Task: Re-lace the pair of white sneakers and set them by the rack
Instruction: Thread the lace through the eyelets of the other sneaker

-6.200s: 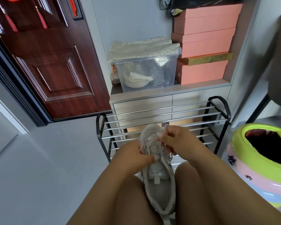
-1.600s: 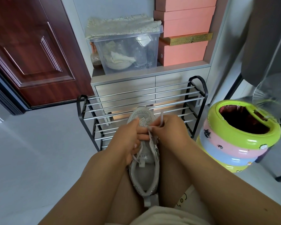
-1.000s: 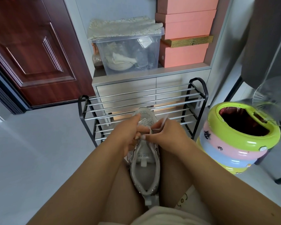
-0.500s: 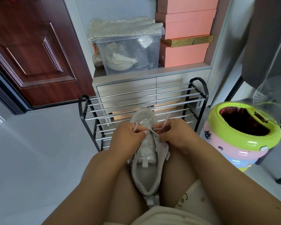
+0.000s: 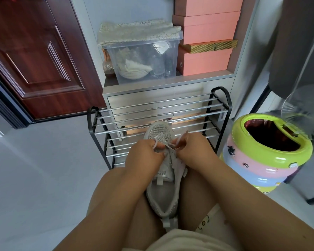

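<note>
A white sneaker lies between my thighs, toe pointing away toward the shoe rack. My left hand pinches a white lace looped over its fingers at the left side of the forefoot. My right hand pinches the other lace end on the right side. Both hands sit over the lowest eyelets, just behind the mesh toe. The tongue and the open collar show below the hands. The second sneaker is not in view.
The black rack with chrome bars stands against a grey drawer cabinet holding a clear bin and orange boxes. A green, pink and blue bin stands at right. A red-brown door is at left, grey floor below.
The hands, close together at the eyelets a second ago, have drawn slightly apart, each pulling a lace end outward. The sneaker stays between my thighs.
</note>
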Motion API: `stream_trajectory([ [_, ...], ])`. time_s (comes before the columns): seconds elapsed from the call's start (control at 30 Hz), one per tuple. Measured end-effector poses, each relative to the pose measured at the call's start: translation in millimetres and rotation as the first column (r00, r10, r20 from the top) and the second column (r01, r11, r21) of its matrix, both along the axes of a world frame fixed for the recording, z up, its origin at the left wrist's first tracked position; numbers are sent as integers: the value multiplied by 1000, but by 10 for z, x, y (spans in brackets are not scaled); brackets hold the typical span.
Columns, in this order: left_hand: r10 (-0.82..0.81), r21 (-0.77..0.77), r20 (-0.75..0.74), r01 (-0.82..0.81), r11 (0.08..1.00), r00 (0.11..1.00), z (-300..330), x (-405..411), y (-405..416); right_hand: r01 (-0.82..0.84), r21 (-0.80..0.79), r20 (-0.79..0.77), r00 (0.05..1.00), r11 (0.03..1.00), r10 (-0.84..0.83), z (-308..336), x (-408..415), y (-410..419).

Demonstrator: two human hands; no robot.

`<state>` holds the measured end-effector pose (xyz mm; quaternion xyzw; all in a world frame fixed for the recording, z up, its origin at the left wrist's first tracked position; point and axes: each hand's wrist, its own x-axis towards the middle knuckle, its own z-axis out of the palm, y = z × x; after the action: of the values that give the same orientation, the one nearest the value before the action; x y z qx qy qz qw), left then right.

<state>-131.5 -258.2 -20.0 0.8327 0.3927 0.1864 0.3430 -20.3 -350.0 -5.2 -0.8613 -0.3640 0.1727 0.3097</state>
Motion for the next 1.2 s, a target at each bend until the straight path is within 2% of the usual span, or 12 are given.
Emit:
stream_trajectory([
  [0.07,2,-7,-10,-2,1000,1000,-2,7,7,-77,-154,73,993,985,89,62,-22,11],
  [0.17,6,-5,-14,-6,1000,1000,5,11,11,-110,-197,114,984,974,134,94,-67,19],
  [0.5,23,-104,102,-12,995,994,-40,6,48,-19,75,64,998,997,14,20,-187,-20],
  [0.7,7,-132,95,5,991,995,-33,-13,60,-51,49,94,994,997,46,-23,-132,-28],
  [0.87,7,-189,114,15,982,994,-7,-53,33,-101,-75,126,986,992,110,1,-51,-50],
  [1.03,15,-193,127,10,981,992,-6,-54,43,25,124,32,999,992,-29,-56,-82,-82],
  [1.2,9,-196,142,19,980,990,-12,-64,42,26,191,113,992,981,-48,-80,-118,-86],
])
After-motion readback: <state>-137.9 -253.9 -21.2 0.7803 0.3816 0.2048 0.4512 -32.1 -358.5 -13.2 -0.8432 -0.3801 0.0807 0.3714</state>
